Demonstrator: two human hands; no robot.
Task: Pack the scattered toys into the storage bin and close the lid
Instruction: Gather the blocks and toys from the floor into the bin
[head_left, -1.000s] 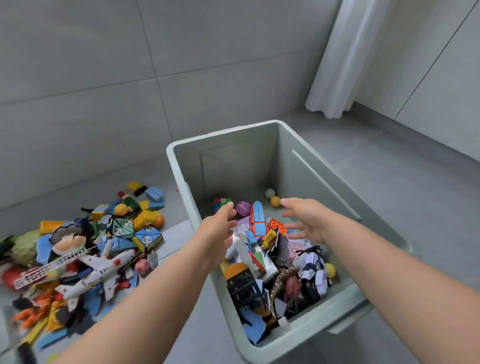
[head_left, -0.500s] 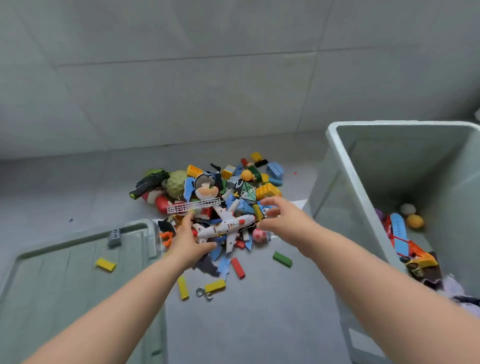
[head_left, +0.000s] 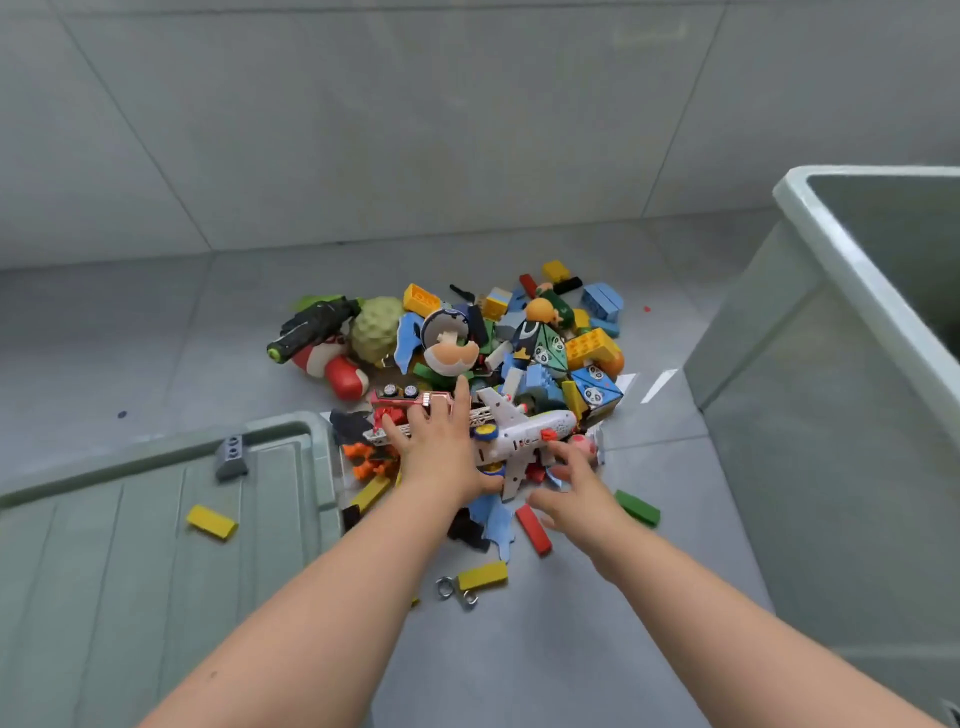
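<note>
the scattered toys (head_left: 519, 364) lay heaped on the grey floor (head_left: 571, 649), between the lid (head_left: 130, 571) on the left and the storage bin (head_left: 831, 415) on the right. your left hand (head_left: 441, 452) rested flat on the pile beside a white toy airplane (head_left: 524, 436), grip wide. your right hand (head_left: 576, 488) was just beside the plane's near wing, fingers spread, holding nothing.

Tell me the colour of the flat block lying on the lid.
Yellow. The block on the lid shows best in the head view.
</note>
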